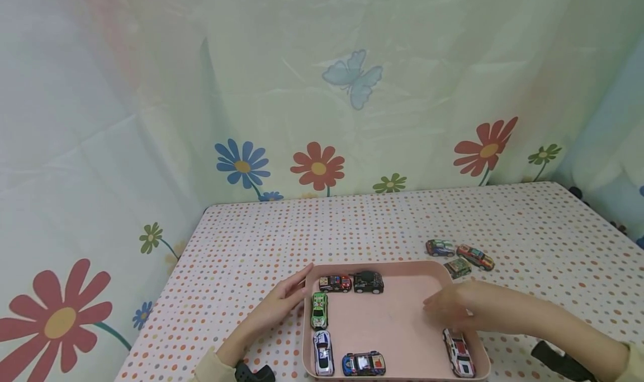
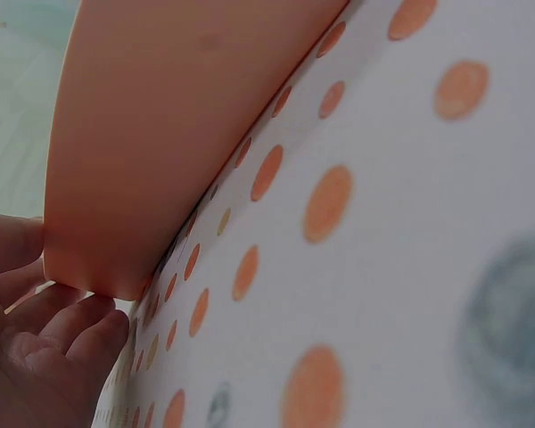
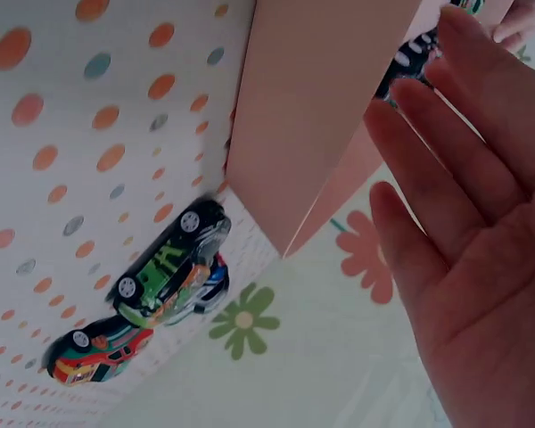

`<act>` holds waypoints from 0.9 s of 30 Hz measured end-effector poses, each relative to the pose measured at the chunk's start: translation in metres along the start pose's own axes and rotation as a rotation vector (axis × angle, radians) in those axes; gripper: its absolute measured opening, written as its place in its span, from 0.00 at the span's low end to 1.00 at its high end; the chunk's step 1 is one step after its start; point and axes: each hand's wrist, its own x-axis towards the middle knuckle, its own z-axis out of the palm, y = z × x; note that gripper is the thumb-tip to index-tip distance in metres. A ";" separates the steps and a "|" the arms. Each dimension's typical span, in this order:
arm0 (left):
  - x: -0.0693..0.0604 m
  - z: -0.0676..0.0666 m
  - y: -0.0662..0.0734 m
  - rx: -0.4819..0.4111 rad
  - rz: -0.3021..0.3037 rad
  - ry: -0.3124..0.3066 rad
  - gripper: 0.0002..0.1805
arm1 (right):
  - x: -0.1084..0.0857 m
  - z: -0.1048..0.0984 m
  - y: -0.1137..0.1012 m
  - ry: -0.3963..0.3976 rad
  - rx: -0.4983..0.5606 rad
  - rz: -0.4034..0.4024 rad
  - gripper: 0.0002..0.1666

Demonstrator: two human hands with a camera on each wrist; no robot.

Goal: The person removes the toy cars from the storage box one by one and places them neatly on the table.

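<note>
A shallow pink tray lies on the table. My left hand holds its far left corner, thumb at the rim and fingers round the outside. Over the tray's right side hovers my right hand, fingers extended and holding nothing. Along the tray's left wall sit a green toy car and a white-blue toy car. A dark red toy car and a black toy vehicle line the far wall. Near the front are a blue toy car and, at right, a white-red toy car.
Beyond the tray's far right corner lie a camouflage-green toy car, a blue-green toy car and a red-orange toy car. A dotted cloth covers the table. Behind it hangs a flowered curtain.
</note>
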 end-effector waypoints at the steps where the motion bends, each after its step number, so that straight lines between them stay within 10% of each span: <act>1: 0.000 0.000 0.000 0.000 0.001 0.000 0.29 | -0.001 0.002 0.000 -0.021 0.028 -0.006 0.19; 16: 0.000 -0.001 0.002 0.001 -0.007 -0.002 0.28 | -0.004 0.022 -0.006 -0.060 -0.350 0.115 0.13; 27: 0.000 0.000 0.000 0.004 0.002 -0.006 0.29 | -0.010 0.021 -0.006 -0.032 -0.154 0.098 0.11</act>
